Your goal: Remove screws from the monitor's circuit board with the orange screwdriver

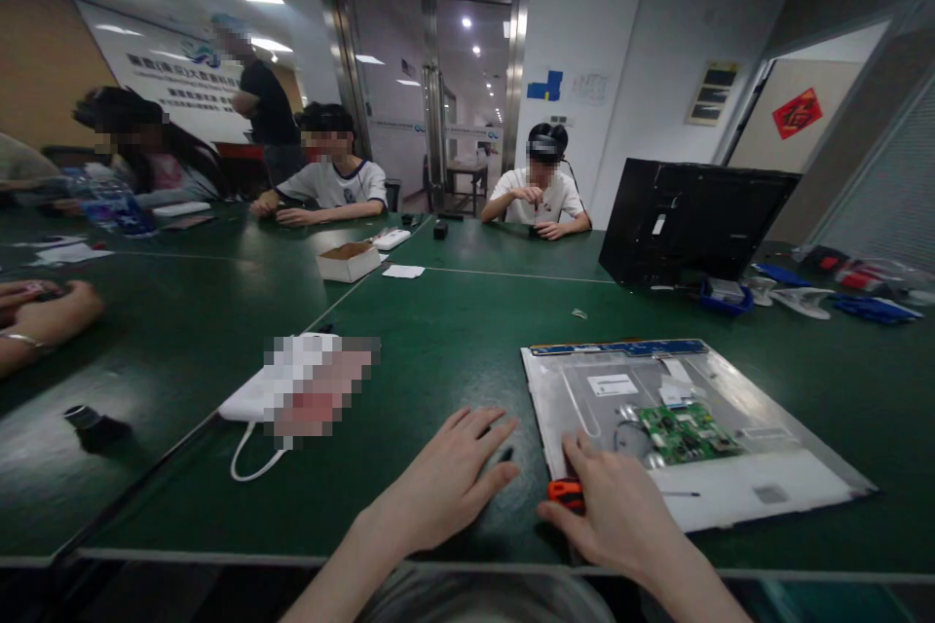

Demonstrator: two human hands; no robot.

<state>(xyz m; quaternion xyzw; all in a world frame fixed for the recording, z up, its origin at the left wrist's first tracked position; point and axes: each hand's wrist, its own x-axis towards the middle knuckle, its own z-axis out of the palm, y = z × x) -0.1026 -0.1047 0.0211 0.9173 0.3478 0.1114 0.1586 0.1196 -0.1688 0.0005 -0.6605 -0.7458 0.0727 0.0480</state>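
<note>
My left hand (pixel 457 472) lies palm down on the green table, fingers stretched out, holding nothing. A small dark spot shows by its thumb; I cannot make out what it is. Just to its right, my right hand (pixel 617 506) grips a screwdriver with an orange and black handle (pixel 565 494). The screwdriver's thin shaft sticks out on the far side of the hand, pointing right. Under that hand lies a flat metal display panel (pixel 785 482), back side up. It carries a green circuit board (pixel 687 433) and a blue strip board (pixel 620 348) along its far edge.
A large black monitor (pixel 693 219) stands behind the panel, near a blue tray (pixel 726 297). Left are a white device with a cable (pixel 252 399), a black cylinder (pixel 94 428) and an open carton (pixel 349 265). Another person's hands (pixel 55 316) are at far left; several people sit opposite.
</note>
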